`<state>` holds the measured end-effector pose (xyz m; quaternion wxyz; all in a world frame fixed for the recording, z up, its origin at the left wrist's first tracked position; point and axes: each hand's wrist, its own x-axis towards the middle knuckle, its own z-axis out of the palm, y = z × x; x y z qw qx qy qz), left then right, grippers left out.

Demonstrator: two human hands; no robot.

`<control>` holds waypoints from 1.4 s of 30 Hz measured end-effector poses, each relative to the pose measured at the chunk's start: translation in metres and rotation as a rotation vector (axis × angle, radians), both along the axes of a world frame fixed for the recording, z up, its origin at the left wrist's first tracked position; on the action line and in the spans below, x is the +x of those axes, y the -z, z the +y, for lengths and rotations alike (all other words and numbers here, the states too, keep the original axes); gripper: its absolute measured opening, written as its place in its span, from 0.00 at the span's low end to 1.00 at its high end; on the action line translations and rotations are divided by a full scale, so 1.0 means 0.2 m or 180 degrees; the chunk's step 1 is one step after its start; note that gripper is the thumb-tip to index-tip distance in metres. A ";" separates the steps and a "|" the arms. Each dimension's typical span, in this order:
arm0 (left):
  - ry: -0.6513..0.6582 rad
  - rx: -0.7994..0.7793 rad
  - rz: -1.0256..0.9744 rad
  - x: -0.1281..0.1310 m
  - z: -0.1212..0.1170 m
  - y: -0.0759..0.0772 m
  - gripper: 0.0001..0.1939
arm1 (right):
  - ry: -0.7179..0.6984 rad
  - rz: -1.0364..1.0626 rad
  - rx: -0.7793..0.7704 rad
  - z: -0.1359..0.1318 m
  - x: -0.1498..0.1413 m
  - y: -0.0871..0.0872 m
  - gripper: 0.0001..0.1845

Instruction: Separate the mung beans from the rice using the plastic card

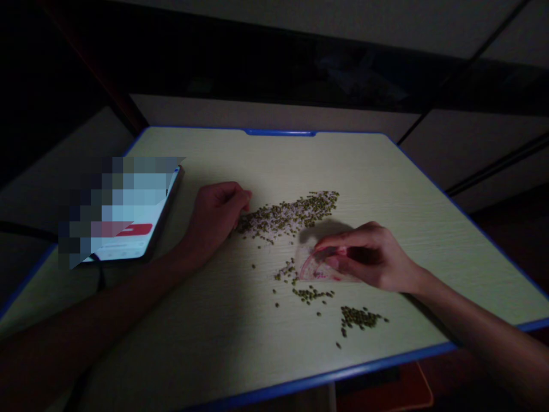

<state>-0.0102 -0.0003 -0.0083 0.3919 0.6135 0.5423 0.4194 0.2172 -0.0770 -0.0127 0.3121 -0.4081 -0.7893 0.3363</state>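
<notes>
My left hand (218,209) rests on the table with its fingers curled in, at the left end of a long strip of green mung beans mixed with small pale grains (295,213). Nothing shows in its fingers. Between thumb and fingers, my right hand (377,257) pinches a clear plastic piece with pink markings, which looks like a protractor (313,266). Its straight edge is low over the tabletop, beside a few beans and pale grains (285,270). Nearer to me lie a loose scatter of beans (311,294) and a denser small heap of beans (360,317).
A lit tablet or phone (158,212), partly blurred out, lies at the table's left, with a dark cable (100,272) near it. The pale wood-look table (429,229) has a blue rim. Behind it stand light panels with a dark glossy band (257,63).
</notes>
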 end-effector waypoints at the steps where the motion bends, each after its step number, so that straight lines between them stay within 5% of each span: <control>1: 0.0012 0.0010 -0.0006 0.00 0.00 0.00 0.12 | 0.0000 0.0008 0.0001 0.00 0.00 0.00 0.11; 25: -0.0016 -0.0007 0.0001 0.01 -0.01 0.00 0.11 | 0.0411 0.0163 -0.0126 0.01 -0.02 0.00 0.11; 42: -0.0011 -0.0021 -0.0029 0.01 -0.01 0.00 0.12 | 0.0075 0.0094 -0.0056 0.00 -0.03 -0.01 0.12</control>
